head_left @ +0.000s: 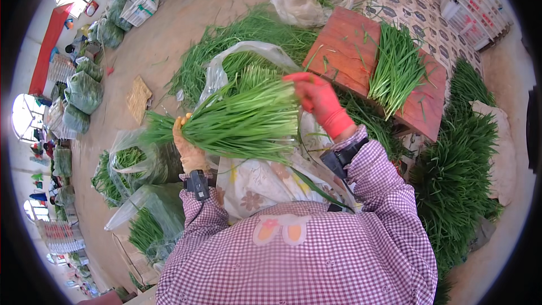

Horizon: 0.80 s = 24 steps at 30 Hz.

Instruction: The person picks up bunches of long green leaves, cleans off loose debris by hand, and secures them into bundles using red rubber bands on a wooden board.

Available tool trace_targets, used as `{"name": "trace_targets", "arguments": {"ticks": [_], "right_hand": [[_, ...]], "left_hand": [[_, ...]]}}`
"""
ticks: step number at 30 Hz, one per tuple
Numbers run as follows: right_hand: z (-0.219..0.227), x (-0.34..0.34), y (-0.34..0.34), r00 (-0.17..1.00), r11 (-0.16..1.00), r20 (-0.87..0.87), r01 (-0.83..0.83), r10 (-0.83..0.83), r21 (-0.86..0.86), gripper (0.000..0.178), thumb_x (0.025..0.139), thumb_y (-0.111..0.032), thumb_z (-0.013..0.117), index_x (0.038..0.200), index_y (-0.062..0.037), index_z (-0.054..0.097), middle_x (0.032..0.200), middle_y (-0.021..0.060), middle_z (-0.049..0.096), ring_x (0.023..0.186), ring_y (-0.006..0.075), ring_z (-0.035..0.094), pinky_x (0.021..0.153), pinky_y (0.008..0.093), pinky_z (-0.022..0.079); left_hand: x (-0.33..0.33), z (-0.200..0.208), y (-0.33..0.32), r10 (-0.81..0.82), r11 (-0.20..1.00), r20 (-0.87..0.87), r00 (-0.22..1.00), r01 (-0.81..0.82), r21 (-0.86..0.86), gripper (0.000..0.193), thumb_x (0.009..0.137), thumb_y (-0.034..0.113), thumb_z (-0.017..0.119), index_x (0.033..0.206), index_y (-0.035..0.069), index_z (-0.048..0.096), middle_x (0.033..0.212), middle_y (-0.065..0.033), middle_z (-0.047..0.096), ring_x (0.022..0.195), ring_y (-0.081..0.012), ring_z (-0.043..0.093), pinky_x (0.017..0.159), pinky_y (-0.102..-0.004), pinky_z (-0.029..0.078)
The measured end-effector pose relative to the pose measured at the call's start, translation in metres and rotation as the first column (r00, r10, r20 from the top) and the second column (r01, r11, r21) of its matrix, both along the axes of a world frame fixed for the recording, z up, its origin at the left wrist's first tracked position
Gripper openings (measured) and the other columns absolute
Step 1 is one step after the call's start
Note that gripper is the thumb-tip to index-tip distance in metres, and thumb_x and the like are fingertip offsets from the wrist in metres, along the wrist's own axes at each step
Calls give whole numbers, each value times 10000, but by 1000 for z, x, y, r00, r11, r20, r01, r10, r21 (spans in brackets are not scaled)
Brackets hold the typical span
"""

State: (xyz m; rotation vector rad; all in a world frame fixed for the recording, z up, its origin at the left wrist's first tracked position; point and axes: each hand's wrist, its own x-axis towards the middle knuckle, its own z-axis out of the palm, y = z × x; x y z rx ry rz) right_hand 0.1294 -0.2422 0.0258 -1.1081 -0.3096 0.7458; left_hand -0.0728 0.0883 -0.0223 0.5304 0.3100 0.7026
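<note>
White crates (470, 18) stand at right, a red banner (49, 51) left.

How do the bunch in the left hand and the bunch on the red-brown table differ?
The held bunch is raised in the left hand; the table bunch lies on the table. In the picture, the held bunch's pale ends point right; the table bunch's point downward. Both are long-leaved and green.

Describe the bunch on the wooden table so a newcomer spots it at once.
Find the reddish-brown wooden table at upper right, beyond the red-gloved right hand. Across its middle lies a bunch of chive-like greens. It alone rests on the wood, unlike the held bunch in the left hand and the loose heap on the floor.
</note>
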Motion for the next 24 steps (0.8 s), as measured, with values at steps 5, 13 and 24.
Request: {"name": "trace_targets", "arguments": {"ticks": [5, 13, 24], "right_hand": [[-28, 6, -43, 988, 957, -74, -150, 135, -248, 256, 868, -141, 588, 1102, -87, 677, 788, -13, 623, 565, 81, 564, 508, 208, 453], [-32, -64, 10, 976, 964, -112, -202, 185, -172, 378, 855, -201, 721, 1163, 3, 645, 1068, 58, 693, 953, 137, 637, 872, 284, 494], [-66, -40, -24, 953, 989, -302, -32, -14, -146, 171, 848, -106, 617, 951, 4, 697, 898, 85, 703, 785, 187, 668, 814, 292, 518]], "left_hand": [[-5, -26, 2, 242, 852, -146, 959, -137, 506, 194, 945, 178, 561, 1088, 52, 528, 1099, -96, 614, 1033, -200, 592, 938, -350, 494], [-10, -69, 38, 186, 759, -192, 964, -17, 651, 323, 977, 122, 497, 1277, 31, 420, 1230, -133, 570, 1082, -211, 584, 979, -344, 485], [-9, -51, 15, 293, 636, -152, 944, -74, 768, 294, 964, 109, 526, 1238, 30, 455, 1229, -142, 565, 1090, -222, 572, 974, -373, 494]]}}
